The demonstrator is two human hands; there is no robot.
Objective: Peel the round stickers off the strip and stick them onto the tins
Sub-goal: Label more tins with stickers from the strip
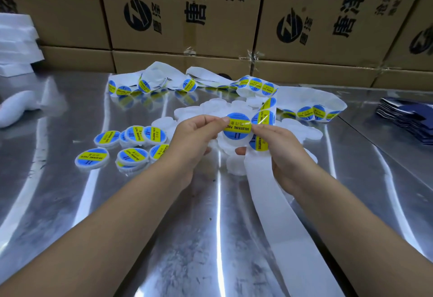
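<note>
This is looking like the packing corner of a small factory or warehouse. Printed brown cartons (182, 10), taped shut, are standing stacked in a wall along the far side. A steel-topped bench (210, 226) is carrying batch work. A long sticker strip (255, 84) is looping across the far middle, labelled tins (133, 156) reading SOLDERING PASTE are lying grouped at the left, and plain white tins (218, 106) are lying heaped in the middle. Flat dark-blue packs (407, 118) are sitting piled at the right, and white slabs (16, 43) at the far left. The left hand (192, 137) and right hand (285, 153) are pinching one sticker (236, 126), labelling by hand.
</note>
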